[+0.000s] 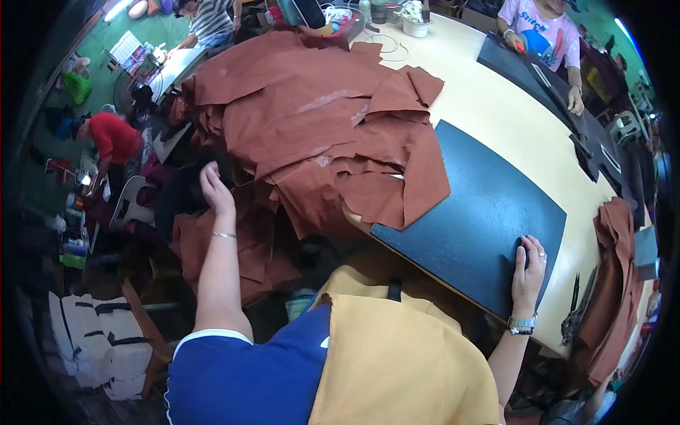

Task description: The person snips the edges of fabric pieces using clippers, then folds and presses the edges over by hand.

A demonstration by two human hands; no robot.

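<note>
My left hand (214, 188) is raised at the left of the big pile of reddish-brown leather sheets (304, 106), fingers stretched out and holding nothing. Beneath it, more brown sheets (234, 244) hang below table height. My right hand (530, 273), with a ring and a metal watch at the wrist, rests on the black cutting mat (474, 198) near its right edge. Its fingers are partly bent against the surface. Some of the brown pile overlaps the mat's left side. A tan apron (404, 361) covers my front.
The pale table (467, 85) curves around the mat. Across it a person (542, 35) works at dark material (531, 78). A folded brown sheet (613, 276) drapes at the right, beside a thin black tool (575, 290). A white container (418, 27) stands at the back.
</note>
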